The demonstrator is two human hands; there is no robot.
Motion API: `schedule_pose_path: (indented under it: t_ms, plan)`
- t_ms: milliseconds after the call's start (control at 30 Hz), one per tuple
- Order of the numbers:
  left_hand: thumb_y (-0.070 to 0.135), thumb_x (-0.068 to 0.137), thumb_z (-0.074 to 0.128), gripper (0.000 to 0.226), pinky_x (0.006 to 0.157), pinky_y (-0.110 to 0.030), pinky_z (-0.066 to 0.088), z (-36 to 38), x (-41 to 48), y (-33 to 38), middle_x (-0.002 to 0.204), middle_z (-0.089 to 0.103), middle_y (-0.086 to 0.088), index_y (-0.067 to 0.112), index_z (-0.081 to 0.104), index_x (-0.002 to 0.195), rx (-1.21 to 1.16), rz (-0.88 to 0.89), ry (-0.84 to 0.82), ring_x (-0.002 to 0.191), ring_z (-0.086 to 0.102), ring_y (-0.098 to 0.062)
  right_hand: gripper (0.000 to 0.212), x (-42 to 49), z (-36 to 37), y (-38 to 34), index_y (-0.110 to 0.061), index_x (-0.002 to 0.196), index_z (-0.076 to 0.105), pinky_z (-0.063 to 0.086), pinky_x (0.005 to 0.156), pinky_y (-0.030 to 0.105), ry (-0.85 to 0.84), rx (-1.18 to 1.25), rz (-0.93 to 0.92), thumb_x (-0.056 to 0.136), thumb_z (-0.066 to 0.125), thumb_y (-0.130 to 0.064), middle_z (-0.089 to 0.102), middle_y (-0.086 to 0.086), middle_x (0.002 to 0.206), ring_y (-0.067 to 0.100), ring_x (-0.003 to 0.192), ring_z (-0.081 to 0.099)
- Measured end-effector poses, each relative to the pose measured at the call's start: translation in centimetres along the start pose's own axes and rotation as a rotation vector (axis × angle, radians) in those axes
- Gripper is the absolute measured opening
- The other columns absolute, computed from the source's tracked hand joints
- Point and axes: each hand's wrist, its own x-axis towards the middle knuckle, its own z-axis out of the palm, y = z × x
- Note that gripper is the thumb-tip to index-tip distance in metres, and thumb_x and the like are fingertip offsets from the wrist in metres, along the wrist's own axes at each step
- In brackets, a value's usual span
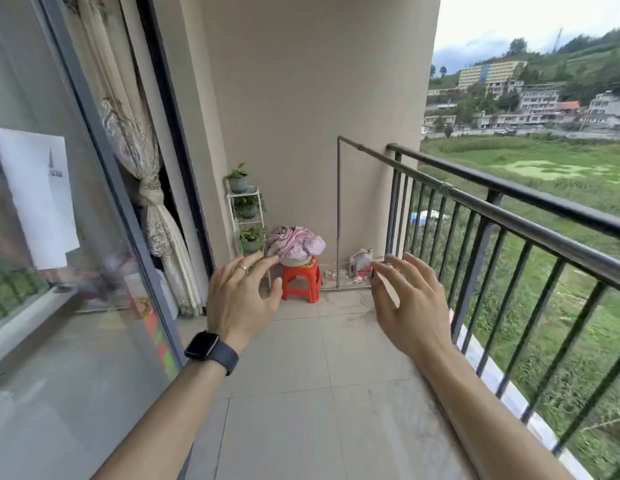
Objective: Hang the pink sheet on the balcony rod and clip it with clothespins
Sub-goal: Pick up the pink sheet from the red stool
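Note:
The pink sheet [296, 244] lies crumpled in a basin on a red plastic stool [301, 278] at the far end of the balcony. A thin grey metal rod [405, 169] runs from an upright post along the inside of the black railing [530, 202]. My left hand [241, 299], with a ring and a dark watch on the wrist, is held out in front of me, fingers spread, empty. My right hand [410, 306] is also raised and open, holding nothing. Both hands are well short of the sheet. No clothespins are visible.
A white plant rack [248, 220] with potted plants stands left of the stool. A plastic jug [360, 261] and small clutter sit on the floor by the rod's post. A glass sliding door [94, 237] with a curtain lines the left side. The tiled floor runs ahead.

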Motion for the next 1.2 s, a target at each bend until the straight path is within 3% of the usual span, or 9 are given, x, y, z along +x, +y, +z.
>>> schedule_pose_path:
  t_ms: [167,400,533,900,1100,1200]
  plan:
    - [0.051,0.088,0.042,0.046,0.102,-0.036,0.044,7.3,2.4,-4.9,0.129,0.064,0.007,0.035,0.061,0.127,0.03,-0.06,-0.151,0.12,0.057,-0.019,0.037,0.2,7.6,2.9,-0.026,0.12,0.071,0.044,0.104,0.046,-0.129,-0.03,0.055,0.096,0.048,-0.042,0.068,-0.004,0.126,0.027,0.13,0.051]
    - [0.047,0.084,0.049,0.04,0.091,-0.036,0.05,15.7,11.1,-11.9,0.116,0.071,0.007,0.033,0.069,0.116,0.077,-0.049,-0.198,0.108,0.064,-0.022,0.029,6.0,20.5,5.1,-0.026,0.115,0.072,0.049,0.097,0.045,-0.214,-0.064,0.057,0.093,0.057,-0.036,0.07,-0.006,0.12,0.026,0.124,0.055]
    - [0.047,0.087,0.051,0.038,0.095,-0.035,0.046,19.7,17.8,-15.8,0.121,0.069,0.008,0.035,0.066,0.12,0.083,-0.062,-0.277,0.112,0.061,-0.022,0.029,10.0,27.1,5.9,-0.029,0.115,0.072,0.05,0.093,0.043,-0.299,-0.114,0.1,0.092,0.055,-0.037,0.07,-0.008,0.119,0.027,0.124,0.055]
    - [0.051,0.085,0.045,0.039,0.09,-0.036,0.048,34.7,33.9,-23.7,0.119,0.069,0.012,0.035,0.069,0.112,0.006,-0.109,-0.261,0.106,0.062,-0.022,0.029,22.3,45.6,12.0,-0.027,0.11,0.074,0.051,0.096,0.045,-0.284,-0.054,0.114,0.089,0.056,-0.034,0.073,-0.008,0.111,0.03,0.122,0.058]
    - [0.046,0.089,0.053,0.031,0.095,-0.035,0.046,44.0,44.8,-26.6,0.121,0.068,0.011,0.035,0.069,0.113,0.027,-0.072,-0.268,0.111,0.06,-0.02,0.036,31.9,57.0,17.3,-0.029,0.111,0.073,0.05,0.097,0.044,-0.307,-0.059,0.096,0.092,0.045,-0.042,0.073,-0.01,0.112,0.03,0.121,0.058]
    - [0.044,0.088,0.055,0.028,0.089,-0.033,0.047,48.1,50.7,-28.4,0.114,0.071,0.011,0.034,0.07,0.109,-0.001,-0.092,-0.255,0.105,0.062,-0.021,0.031,36.5,62.0,19.7,-0.031,0.112,0.072,0.049,0.095,0.043,-0.343,-0.085,0.119,0.092,0.05,-0.039,0.072,-0.011,0.114,0.028,0.122,0.058]
